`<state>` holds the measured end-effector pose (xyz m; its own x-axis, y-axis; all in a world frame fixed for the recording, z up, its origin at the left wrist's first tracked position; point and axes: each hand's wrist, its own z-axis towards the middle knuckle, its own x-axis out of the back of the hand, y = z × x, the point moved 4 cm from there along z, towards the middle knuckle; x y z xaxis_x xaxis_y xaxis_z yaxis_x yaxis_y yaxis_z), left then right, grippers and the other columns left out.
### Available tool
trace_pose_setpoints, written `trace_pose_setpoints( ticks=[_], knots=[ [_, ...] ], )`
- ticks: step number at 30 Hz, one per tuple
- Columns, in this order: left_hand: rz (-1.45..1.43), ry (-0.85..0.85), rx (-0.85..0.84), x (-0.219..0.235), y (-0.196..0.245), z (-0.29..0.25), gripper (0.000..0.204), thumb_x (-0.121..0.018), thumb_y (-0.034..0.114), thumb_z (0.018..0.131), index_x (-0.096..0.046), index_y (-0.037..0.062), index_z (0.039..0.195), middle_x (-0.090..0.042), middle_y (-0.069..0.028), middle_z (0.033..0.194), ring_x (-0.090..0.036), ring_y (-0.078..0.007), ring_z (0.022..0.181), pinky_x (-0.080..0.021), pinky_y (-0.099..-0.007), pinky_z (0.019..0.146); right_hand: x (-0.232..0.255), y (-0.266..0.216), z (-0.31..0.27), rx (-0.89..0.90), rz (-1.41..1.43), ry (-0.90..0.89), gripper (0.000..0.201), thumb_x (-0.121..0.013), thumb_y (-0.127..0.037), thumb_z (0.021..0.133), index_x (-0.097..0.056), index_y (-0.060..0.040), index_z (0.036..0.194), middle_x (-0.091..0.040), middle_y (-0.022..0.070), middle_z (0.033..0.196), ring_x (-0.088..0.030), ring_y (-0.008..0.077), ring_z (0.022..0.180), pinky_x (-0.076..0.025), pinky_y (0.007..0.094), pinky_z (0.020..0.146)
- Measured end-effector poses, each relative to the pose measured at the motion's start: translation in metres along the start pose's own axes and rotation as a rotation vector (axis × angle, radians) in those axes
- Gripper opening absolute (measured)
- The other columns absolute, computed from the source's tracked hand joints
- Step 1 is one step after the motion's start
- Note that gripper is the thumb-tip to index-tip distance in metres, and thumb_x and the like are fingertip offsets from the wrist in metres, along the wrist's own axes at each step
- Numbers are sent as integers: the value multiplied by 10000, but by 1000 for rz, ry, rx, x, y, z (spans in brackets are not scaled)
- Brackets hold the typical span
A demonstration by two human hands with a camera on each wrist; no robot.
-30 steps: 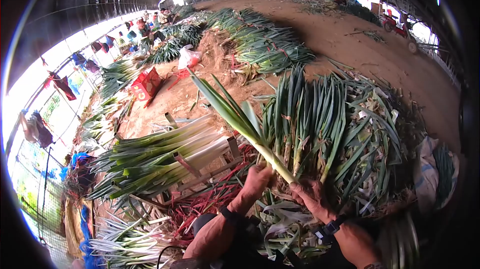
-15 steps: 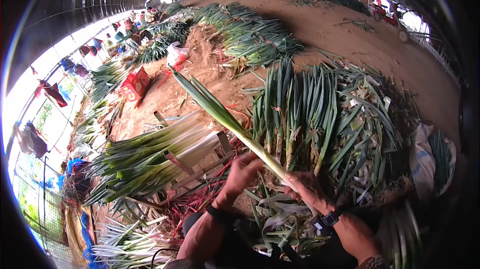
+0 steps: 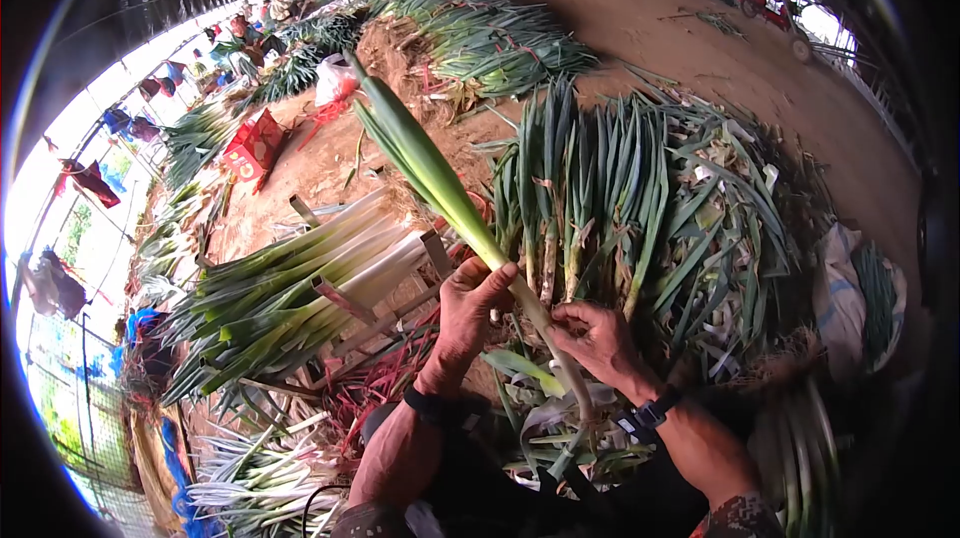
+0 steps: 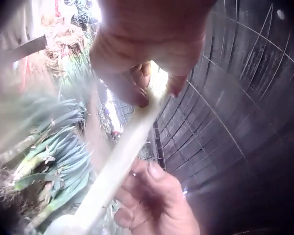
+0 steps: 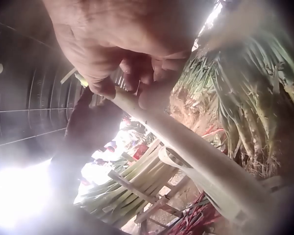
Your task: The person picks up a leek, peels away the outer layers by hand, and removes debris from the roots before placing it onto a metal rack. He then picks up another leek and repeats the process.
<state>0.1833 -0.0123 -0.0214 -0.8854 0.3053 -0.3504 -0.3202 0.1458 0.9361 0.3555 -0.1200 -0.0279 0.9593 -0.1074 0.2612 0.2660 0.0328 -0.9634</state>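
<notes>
A long green onion (image 3: 445,193) slants across the head view, its green leaves up and away, its pale lower stalk toward the body. My left hand (image 3: 475,303) grips it at mid-stalk, thumb laid along the near side. Just below, my right hand (image 3: 595,338) pinches at the pale part with thumb and fingers. In the left wrist view the white stalk (image 4: 120,156) runs between both hands. A loose strip of outer skin (image 5: 206,183) hangs beside the stalk in the right wrist view.
Trimmed green onions (image 3: 300,298) lie across a wooden rack (image 3: 345,300) at left, above red ties (image 3: 400,368). Untrimmed ones (image 3: 585,178) lie ahead, with leafy scraps (image 3: 740,228) to their right. A red bag (image 3: 255,146) stands farther off. White stalks (image 3: 265,478) lie low at left.
My left hand let go of the stalk, then took hold of it again higher up. My right hand stayed at the pale part. The leafy end now stands steeper.
</notes>
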Motion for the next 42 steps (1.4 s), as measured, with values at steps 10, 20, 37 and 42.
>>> trace_pose_setpoints(
  ticks=[10, 20, 37, 42],
  knots=[
    [125, 3, 13, -9, -4, -4, 299, -804, 241, 869, -649, 5, 969, -685, -28, 802, -597, -75, 645, -478, -225, 590, -3, 8, 3, 133, -202, 58, 200, -735, -61, 844, -680, 50, 1001, -721, 81, 836, -669, 104, 743, -544, 263, 681],
    [40, -13, -89, 0, -10, -1, 332, -628, 293, 966, -637, -15, 1090, -687, -70, 909, -634, -153, 803, -508, -301, 776, -5, 51, 7, -81, 12, 67, 118, -640, -69, 901, -647, 23, 973, -668, 41, 796, -659, 128, 676, -570, 284, 648],
    [-622, 327, -122, 77, 41, 4, 612, -455, 586, 1002, -570, 1, 1139, -460, -10, 656, -429, -157, 598, -367, -302, 572, -25, 26, -48, -66, 86, -459, 197, -528, -157, 890, -619, 0, 964, -678, 136, 802, -681, 235, 718, -543, 376, 674],
    [-561, 332, -266, 107, 75, -2, 635, -427, 602, 1005, -602, -4, 1084, -430, -1, 618, -391, -147, 553, -332, -305, 538, -11, 147, -116, -167, -789, -734, 246, -595, -269, 859, -698, -49, 897, -682, 195, 834, -690, 333, 735, -533, 424, 664]
  ],
)
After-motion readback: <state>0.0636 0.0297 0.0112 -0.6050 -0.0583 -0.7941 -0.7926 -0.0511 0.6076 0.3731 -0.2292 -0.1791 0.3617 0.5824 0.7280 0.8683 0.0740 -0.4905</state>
